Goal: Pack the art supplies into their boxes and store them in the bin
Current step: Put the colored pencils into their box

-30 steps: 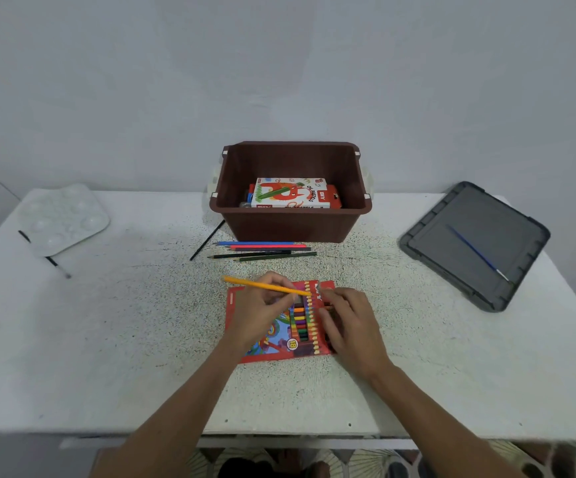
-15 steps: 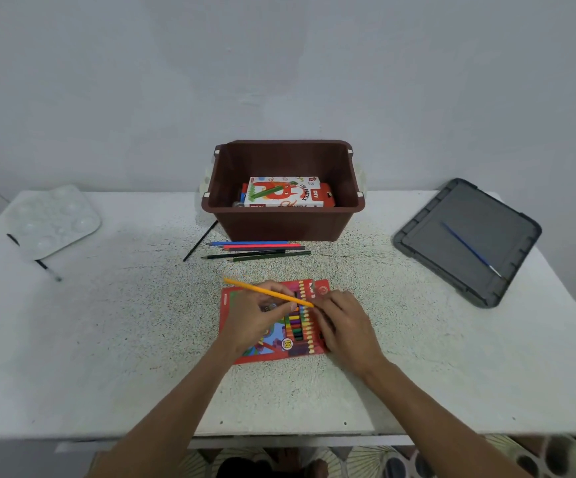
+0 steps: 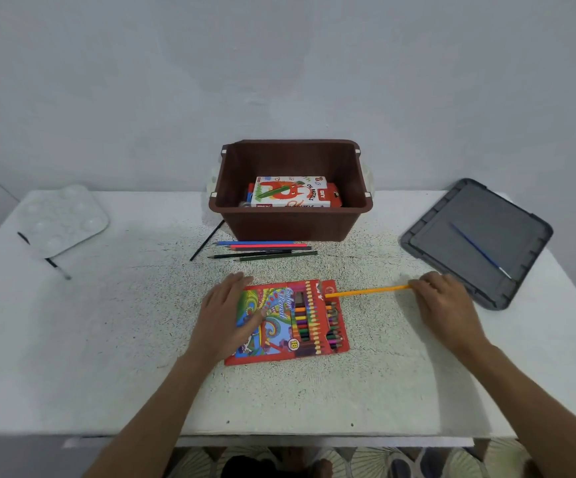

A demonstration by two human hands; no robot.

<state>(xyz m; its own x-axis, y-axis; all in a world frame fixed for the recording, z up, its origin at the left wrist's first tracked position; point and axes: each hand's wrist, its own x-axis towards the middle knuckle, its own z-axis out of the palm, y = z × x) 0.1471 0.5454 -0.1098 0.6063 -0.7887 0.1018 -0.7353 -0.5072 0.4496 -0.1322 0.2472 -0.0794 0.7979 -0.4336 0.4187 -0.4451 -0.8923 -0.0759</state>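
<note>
Since a moment ago the orange pencil (image 3: 369, 290) has passed from the left hand (image 3: 228, 315) to the right hand (image 3: 447, 305), which has drawn away to the right and now pinches the pencil's far end in curled fingers. The pencil lies nearly level, its other end meeting the open top right corner of the red pencil box (image 3: 266, 343). The left hand has come down flat, fingers straight, and presses on the left part of the box. The box lies flat on the white table (image 3: 107, 357), at the middle and nearer the front edge, with rows of coloured pencils showing through its window. Four loose pencils (image 3: 266, 250) lie side by side farther back, just in front of the brown bin (image 3: 290, 225), which stands at the middle of the back edge and holds an oil pastels box (image 3: 291, 194). A thin black stick (image 3: 207, 243) lies slanted by the bin's left front corner. Toward the right edge lies the grey lid (image 3: 521, 250) with a blue brush (image 3: 479, 250) on it. Near the back left corner a white palette (image 3: 62, 219) rests over a dark brush (image 3: 54, 263).
</note>
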